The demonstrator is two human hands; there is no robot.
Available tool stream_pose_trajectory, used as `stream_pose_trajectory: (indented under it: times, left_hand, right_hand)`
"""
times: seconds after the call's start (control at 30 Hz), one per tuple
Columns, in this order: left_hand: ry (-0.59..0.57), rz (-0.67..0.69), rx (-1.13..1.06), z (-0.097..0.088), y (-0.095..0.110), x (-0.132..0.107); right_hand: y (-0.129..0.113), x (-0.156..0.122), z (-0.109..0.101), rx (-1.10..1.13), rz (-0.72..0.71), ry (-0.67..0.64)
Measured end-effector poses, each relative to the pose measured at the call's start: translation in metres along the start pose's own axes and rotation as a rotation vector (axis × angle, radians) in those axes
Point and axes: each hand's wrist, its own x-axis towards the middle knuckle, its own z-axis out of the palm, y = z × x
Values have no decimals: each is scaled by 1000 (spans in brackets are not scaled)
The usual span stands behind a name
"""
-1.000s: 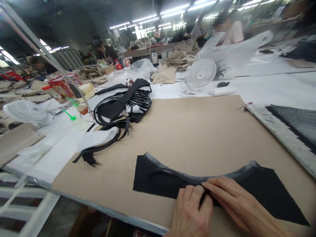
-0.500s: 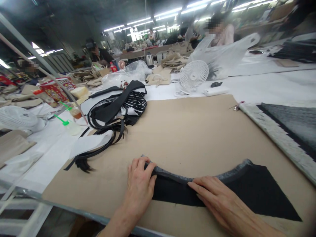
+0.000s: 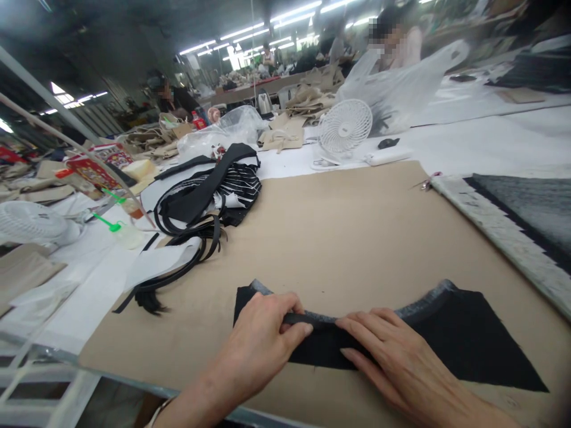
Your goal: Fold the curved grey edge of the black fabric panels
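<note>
At upper centre we see a white fan (image 3: 346, 126), at upper right a translucent plastic bag (image 3: 413, 83), a person (image 3: 414, 44) behind it, lit ceiling tubes (image 3: 294, 12) along the top, at left a second fan (image 3: 33, 221), a green-tipped bottle (image 3: 127, 236), a red patterned box (image 3: 89, 172).

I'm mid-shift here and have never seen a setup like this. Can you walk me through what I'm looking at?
There's no machine: these are a person's two bare hands, seen from one camera worn on their head, looking forward and down. The left hand pinches the curved edge of a black fabric piece, where a narrow dark band runs; I can't tell whether that band is separate. The right hand rests on the same piece, fingers spread. Beneath is a tan sheet. Beyond the hands, toward the left, sits a heap of black strips and striped cloth; farther back stands a white fan.
</note>
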Motion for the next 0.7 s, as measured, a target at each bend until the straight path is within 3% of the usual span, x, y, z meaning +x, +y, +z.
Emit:
stream_pose_trajectory:
  times: [0.13,0.23,0.33,0.43,0.5,0.7]
  left_hand:
    - [-65,144,-69,2,33,12]
    - [-168,278,-248,8,42,23]
    - [-178,260,-434,15,31,27]
    - [-70,174,-485,25,7,19]
    - [-3,219,-358,34,-9,8]
    - [8,366,287,61,-35,-13]
  right_hand:
    - [-13,12,0,-52,80,120]
    - [-16,16,0,-52,140,166]
    - [-12,13,-2,3,232,157]
    - [-4,7,-1,115,342,146]
    - [0,3,1,176,379,172]
    - [6,-3,0,234,373,228]
